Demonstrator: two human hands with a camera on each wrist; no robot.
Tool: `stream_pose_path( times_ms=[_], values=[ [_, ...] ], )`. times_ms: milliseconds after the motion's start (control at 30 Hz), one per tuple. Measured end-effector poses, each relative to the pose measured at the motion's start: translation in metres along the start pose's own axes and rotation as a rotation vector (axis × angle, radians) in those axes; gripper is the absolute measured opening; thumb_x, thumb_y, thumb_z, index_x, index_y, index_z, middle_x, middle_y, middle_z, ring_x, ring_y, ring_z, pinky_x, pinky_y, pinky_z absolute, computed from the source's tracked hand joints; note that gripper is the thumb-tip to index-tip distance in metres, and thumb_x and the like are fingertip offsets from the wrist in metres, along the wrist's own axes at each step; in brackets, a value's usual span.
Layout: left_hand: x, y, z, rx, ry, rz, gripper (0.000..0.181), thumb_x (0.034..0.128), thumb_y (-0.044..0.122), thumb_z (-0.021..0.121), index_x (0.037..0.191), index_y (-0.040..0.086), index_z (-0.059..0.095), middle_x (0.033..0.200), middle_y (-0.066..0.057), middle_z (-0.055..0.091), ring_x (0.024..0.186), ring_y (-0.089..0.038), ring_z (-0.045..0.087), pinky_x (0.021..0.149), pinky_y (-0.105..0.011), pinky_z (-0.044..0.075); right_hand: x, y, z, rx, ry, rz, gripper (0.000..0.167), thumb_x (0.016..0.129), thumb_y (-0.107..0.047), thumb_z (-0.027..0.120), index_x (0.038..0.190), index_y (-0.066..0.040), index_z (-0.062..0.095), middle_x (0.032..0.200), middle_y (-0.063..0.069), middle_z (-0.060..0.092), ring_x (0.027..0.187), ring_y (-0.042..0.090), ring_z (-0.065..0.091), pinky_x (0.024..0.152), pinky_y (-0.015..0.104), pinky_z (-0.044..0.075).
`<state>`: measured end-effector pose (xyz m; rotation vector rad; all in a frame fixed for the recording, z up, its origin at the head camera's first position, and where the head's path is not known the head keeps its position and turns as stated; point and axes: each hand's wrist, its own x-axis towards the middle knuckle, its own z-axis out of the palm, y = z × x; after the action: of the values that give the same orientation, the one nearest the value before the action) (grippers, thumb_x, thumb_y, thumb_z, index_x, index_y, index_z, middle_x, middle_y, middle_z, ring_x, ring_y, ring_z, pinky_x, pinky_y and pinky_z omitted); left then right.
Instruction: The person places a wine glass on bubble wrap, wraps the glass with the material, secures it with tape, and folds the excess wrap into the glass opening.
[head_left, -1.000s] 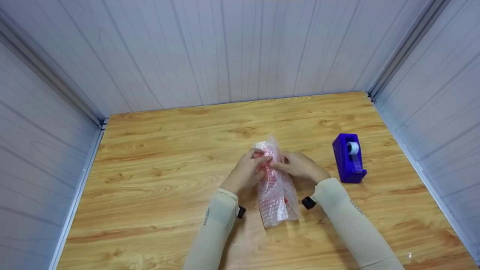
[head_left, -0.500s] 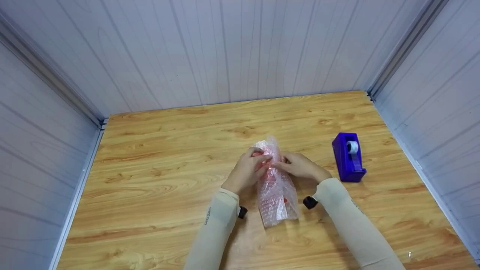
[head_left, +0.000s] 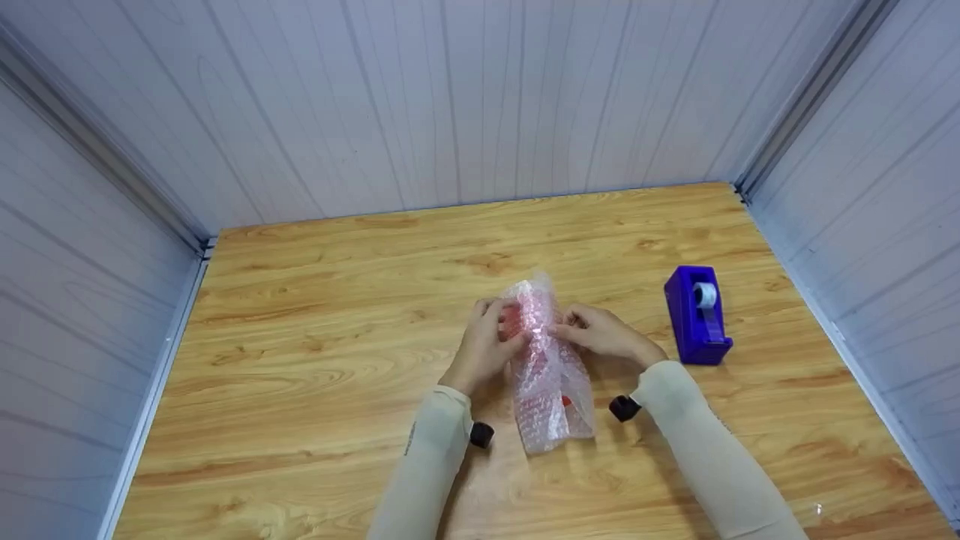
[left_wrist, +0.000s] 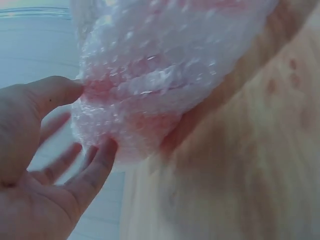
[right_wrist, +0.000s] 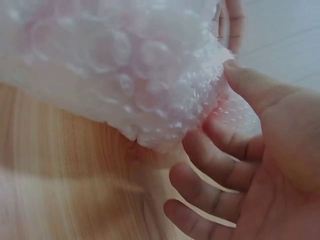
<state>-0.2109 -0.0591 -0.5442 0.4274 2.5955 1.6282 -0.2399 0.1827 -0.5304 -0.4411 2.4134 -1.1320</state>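
A long bundle of clear bubble wrap (head_left: 547, 382) lies on the table, its near end flared. Something pink-red shows through the wrap; its kind is hidden. My left hand (head_left: 480, 349) holds the bundle's left side, the thumb on top and the fingers along the edge. On the other side my right hand (head_left: 604, 332) pinches the wrap between thumb and index finger. The right wrist view shows the other fingers of that hand (right_wrist: 270, 155) loosely bent below the bubble wrap (right_wrist: 125, 75). In the left wrist view, fingertips touch the wrap's far end.
A blue tape dispenser (head_left: 697, 319) with a roll of clear tape stands to the right of my right hand. The wood-grain table (head_left: 315, 360) is bounded by pale panel walls (head_left: 480, 97) at the back and both sides. A tiny shiny scrap (head_left: 818, 508) lies near the front right.
My left thumb and fingers have drawn back leftward from the top of the bundle to its left side, baring more of the wrap. My right hand has barely moved.
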Motion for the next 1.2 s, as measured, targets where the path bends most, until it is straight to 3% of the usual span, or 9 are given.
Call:
stream_pose_path(
  times_ms=[200, 333, 467, 633, 800, 1000, 1200],
  values=[
    [-0.003, -0.008, 0.003, -0.108, -0.02, -0.218, 0.071, 0.0931, 0.03, 0.072, 0.149, 0.001, 0.04, 0.14, -0.021, 0.053, 0.121, -0.031, 0.058, 0.097, -0.037, 0.052, -0.002, 0.003, 0.001, -0.012, 0.028, 0.046, 0.069, 0.094, -0.058, 0.061, 0.139, -0.007, 0.053, 0.123, 0.013, 0.063, 0.111, 0.028, 0.06, 0.092, 0.046, 0.052],
    [-0.005, -0.013, 0.004, -0.236, -0.065, -0.269, 0.07, 0.0939, 0.035, 0.071, 0.15, 0.005, 0.042, 0.131, -0.02, 0.062, 0.117, -0.029, 0.061, 0.09, -0.035, 0.056, -0.001, 0.004, 0.005, 0.038, 0.008, 0.026, 0.069, 0.096, -0.056, 0.059, 0.14, -0.005, 0.053, 0.13, 0.014, 0.061, 0.119, 0.03, 0.057, 0.097, 0.047, 0.05],
    [-0.006, -0.013, 0.005, -0.305, -0.056, -0.271, 0.069, 0.093, 0.032, 0.073, 0.15, 0.006, 0.043, 0.125, -0.017, 0.063, 0.113, -0.027, 0.063, 0.082, -0.033, 0.058, -0.002, 0.002, 0.007, 0.06, 0.031, -0.005, 0.057, 0.095, -0.054, 0.061, 0.131, -0.01, 0.061, 0.123, 0.009, 0.065, 0.114, 0.026, 0.06, 0.093, 0.045, 0.052],
    [-0.006, -0.008, 0.002, -0.279, -0.023, -0.241, 0.071, 0.0916, 0.033, 0.074, 0.149, 0.005, 0.043, 0.121, -0.014, 0.064, 0.106, -0.026, 0.065, 0.077, -0.034, 0.06, -0.005, -0.004, 0.007, 0.061, 0.084, -0.04, 0.059, 0.094, -0.053, 0.063, 0.136, -0.011, 0.059, 0.121, 0.008, 0.065, 0.111, 0.026, 0.061, 0.091, 0.045, 0.053],
    [-0.007, 0.0, -0.003, -0.253, 0.019, -0.179, 0.078, 0.0894, 0.035, 0.077, 0.152, 0.007, 0.04, 0.128, -0.016, 0.061, 0.109, -0.025, 0.064, 0.084, -0.034, 0.058, -0.009, -0.013, 0.007, 0.095, 0.141, -0.069, 0.064, 0.093, -0.05, 0.066, 0.141, -0.009, 0.054, 0.12, 0.009, 0.065, 0.107, 0.026, 0.061, 0.091, 0.045, 0.052],
    [-0.009, 0.01, -0.008, -0.283, 0.063, -0.025, 0.081, 0.089, 0.035, 0.077, 0.154, 0.01, 0.035, 0.136, -0.017, 0.056, 0.111, -0.027, 0.062, 0.091, -0.035, 0.055, -0.017, -0.026, 0.005, 0.135, 0.229, -0.149, 0.059, 0.094, -0.042, 0.069, 0.142, -0.012, 0.051, 0.122, 0.008, 0.064, 0.106, 0.027, 0.061, 0.089, 0.045, 0.053],
    [-0.01, 0.022, -0.01, -0.289, 0.107, 0.098, 0.081, 0.0895, 0.034, 0.076, 0.155, 0.014, 0.033, 0.142, -0.013, 0.05, 0.116, -0.026, 0.059, 0.092, -0.034, 0.054, -0.024, -0.035, 0.004, 0.21, 0.311, -0.263, 0.068, 0.093, -0.033, 0.074, 0.149, -0.009, 0.044, 0.129, 0.009, 0.061, 0.111, 0.027, 0.059, 0.096, 0.048, 0.049]
  ],
)
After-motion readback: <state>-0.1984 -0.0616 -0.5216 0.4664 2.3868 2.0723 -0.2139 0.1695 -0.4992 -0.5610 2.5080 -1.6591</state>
